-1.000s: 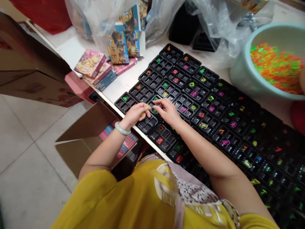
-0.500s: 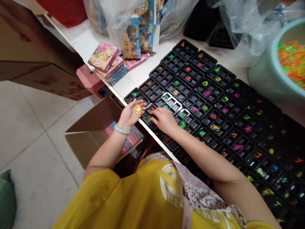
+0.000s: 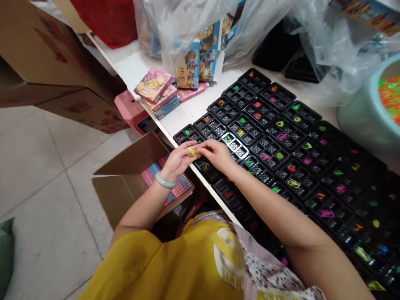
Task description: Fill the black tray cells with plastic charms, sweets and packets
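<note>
Yellow pieces (image 3: 192, 151) sit in the curled fingers of my left hand (image 3: 178, 161). My right hand (image 3: 219, 157) meets it at the fingertips; I cannot tell whether it grips a piece. Relative to both: black trays (image 3: 275, 146), mainly 1 to 4 o'clock on the bench (image 3: 193, 109); stacked boxes (image 3: 153, 86), 11 o'clock; open carton (image 3: 137, 156), 8 o'clock.

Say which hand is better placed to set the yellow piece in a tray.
Probably the right hand: it is at the yellow piece and above the trays, while the left hand cradles that piece at the table edge.
</note>
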The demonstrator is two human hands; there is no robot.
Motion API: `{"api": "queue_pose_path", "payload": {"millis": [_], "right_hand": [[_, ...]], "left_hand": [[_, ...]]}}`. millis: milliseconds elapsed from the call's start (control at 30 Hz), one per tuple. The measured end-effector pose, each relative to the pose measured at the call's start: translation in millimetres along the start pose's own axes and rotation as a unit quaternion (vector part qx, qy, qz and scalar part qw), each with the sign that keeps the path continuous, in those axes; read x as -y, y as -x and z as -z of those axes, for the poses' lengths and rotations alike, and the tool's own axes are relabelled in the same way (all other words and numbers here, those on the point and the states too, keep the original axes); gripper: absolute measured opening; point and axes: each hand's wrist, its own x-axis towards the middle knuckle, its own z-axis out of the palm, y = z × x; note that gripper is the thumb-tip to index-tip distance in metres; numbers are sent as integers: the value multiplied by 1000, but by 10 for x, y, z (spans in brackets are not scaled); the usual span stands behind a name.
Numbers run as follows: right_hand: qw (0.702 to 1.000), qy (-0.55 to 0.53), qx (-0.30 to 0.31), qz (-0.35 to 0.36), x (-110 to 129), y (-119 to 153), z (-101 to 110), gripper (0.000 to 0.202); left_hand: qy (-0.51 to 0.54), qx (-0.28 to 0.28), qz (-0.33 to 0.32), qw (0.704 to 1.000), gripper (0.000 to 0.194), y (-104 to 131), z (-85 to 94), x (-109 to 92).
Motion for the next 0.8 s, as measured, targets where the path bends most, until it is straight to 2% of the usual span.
{"api": "queue_pose_path", "payload": {"millis": [67, 200, 333, 433, 533, 633, 733, 800], "right_hand": [[999, -15, -20, -31, -54, -130, 8, 8], [996, 63, -10, -56, -20, -421, -86, 4], [988, 150, 33, -15, 61, -569, -270, 8], [985, 168, 22, 28, 5, -525, -249, 14], [994, 100, -30, 15, -147, -382, -32, 15], [996, 45, -77, -23, -264, -170, 315, 14], [991, 21, -125, -46, -225, 186, 773, 14], [978, 25, -190, -80, -117, 568, 1147, 13]], "left_hand": [[-32, -32, -48, 998, 26, 9, 136, -77], [-70, -91, -153, 982, 15, -44, 377, -225], [-106, -131, -182, 969, 14, -102, 481, -278], [-140, -144, -190, 961, 19, -132, 472, -285], [-201, -136, -229, 943, 22, -226, 369, -304], [-294, -95, -272, 912, 15, -440, 161, -337], [-405, -52, -304, 861, 6, -735, -80, -351], [-472, -28, -298, 829, 5, -918, -207, -330]]}}
